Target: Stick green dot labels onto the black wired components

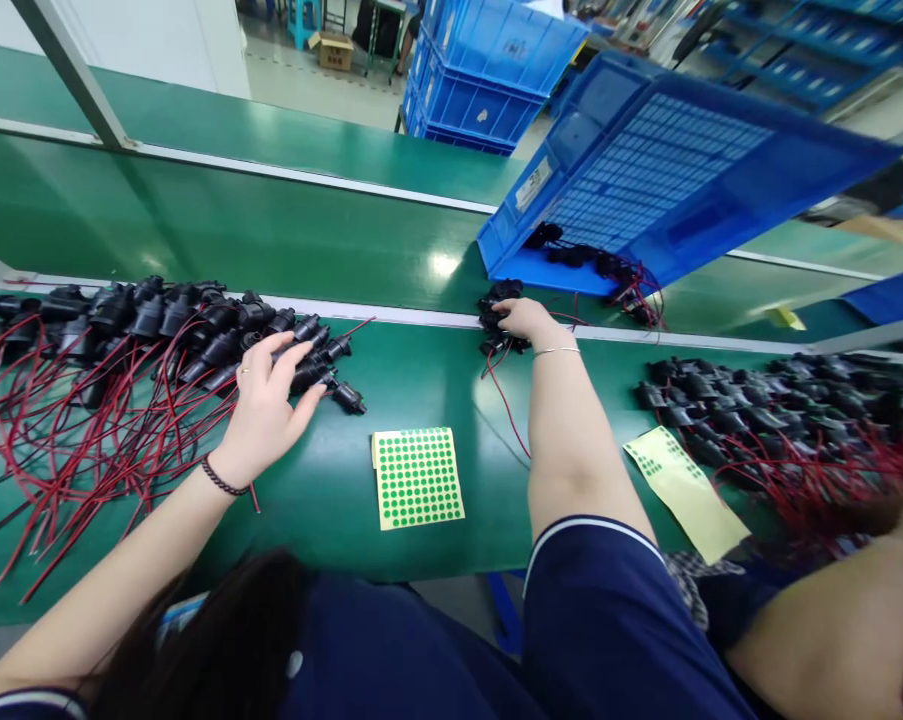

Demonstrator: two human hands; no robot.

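My left hand [271, 400] reaches over the right end of a pile of black plastic parts with red and black wires [147, 315]. Its fingers are spread, with the thumb near a single black part [348, 397]. At the bench's back edge, my right hand [527, 318] has its fingers curled on a small bunch of black wired parts [502, 295]; its fingertips are partly hidden. One red wire trails from there toward me. Between my arms lies a yellowish sheet of round green stickers [419, 478].
A blue crate [601, 130] tilts on its side behind my right hand, with wired parts inside. To the right are another heap of black parts [758, 400], a partly used sticker sheet [683, 490] and another person's arm [833, 620]. Blue crates [488, 80] stand stacked beyond.
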